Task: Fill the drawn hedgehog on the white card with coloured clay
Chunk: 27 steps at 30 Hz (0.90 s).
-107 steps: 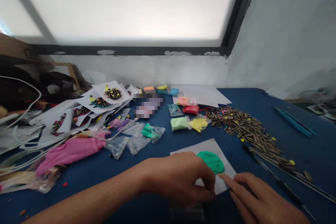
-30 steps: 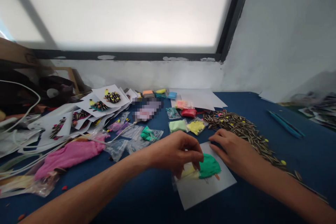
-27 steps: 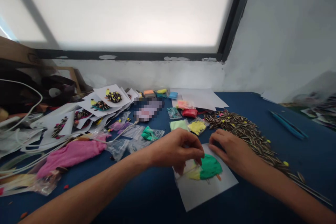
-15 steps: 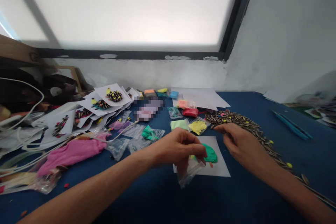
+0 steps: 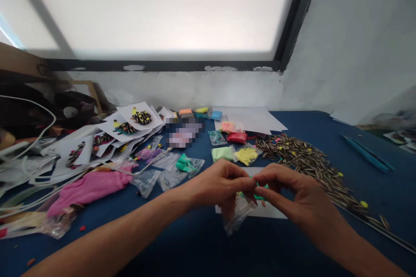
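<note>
Above a white sheet of paper [image 5: 273, 212], my left hand [image 5: 224, 184] is closed on a small clear plastic bag [image 5: 239, 218] that hangs below its fingers. My right hand [image 5: 294, 190] meets it from the right, thumb and fingers pinched at the left fingertips. A speck of green shows between the two hands, but whether it is held or lies behind them I cannot tell. Flattened green modelling clay [image 5: 260, 192] lies on the sheet, mostly covered by the hands. Just beyond are bagged pale green clay [image 5: 223, 153] and yellow clay [image 5: 247, 156].
Striped sunflower seeds [image 5: 305, 156] are heaped on the right, with blue tweezers [image 5: 368, 153] past them. Red clay [image 5: 237, 137] and blank paper [image 5: 250, 117] lie farther back. To the left are seed-decorated cards [image 5: 141, 117], pink clay [image 5: 94, 188], white cables and a bag of green clay [image 5: 185, 163].
My right hand has moved left from beside the seed heap and closed its fingertips against my left hand. The left hand stays in place with the plastic bag.
</note>
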{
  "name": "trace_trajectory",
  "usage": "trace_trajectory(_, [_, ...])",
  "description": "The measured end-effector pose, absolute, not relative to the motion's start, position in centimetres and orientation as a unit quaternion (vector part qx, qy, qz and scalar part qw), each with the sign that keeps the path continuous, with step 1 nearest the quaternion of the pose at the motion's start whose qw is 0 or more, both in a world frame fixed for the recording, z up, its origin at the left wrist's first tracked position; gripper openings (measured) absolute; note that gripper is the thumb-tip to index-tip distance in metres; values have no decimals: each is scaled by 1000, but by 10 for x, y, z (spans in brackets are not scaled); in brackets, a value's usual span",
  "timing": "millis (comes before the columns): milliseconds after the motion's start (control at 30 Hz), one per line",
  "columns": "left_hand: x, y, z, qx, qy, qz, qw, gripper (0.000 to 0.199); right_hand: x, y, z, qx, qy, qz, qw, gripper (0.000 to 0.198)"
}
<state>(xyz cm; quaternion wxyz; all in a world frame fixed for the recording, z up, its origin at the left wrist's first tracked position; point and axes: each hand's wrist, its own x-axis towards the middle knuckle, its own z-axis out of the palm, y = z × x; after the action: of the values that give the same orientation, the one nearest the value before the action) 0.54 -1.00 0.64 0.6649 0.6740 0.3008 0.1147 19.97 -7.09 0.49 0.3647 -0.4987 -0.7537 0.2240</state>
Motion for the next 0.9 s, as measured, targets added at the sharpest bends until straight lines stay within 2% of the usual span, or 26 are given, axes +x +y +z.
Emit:
trace_trajectory(133, [5, -10, 9, 676, 294, 116, 666, 44, 197, -71, 3, -477, -750, 216, 404, 11])
trace_trajectory(233, [2, -6, 15, 692, 332, 107, 632, 41, 198, -73, 0, -469, -769, 166, 401, 12])
trace_trajectory(400, [-9, 7, 23, 804, 387, 107, 438, 22, 202, -79, -14, -472, -826, 5, 309, 12])
trace_trajectory(467, [-12, 9, 24, 851, 387, 93, 343, 21, 203, -82, -21, -480, -836, -15, 267, 14])
trace_trajectory(533, [-14, 8, 24, 876, 379, 71, 290, 22, 203, -84, -26, -482, -842, -23, 241, 17])
trace_trajectory(733, [-13, 0, 18, 907, 335, -4, 256, 24, 195, -88, -29, -469, -850, -63, 234, 24])
trace_trajectory(900, [-8, -4, 19, 908, 337, -54, 244, 16, 193, -87, -31, -461, -851, -123, 218, 28])
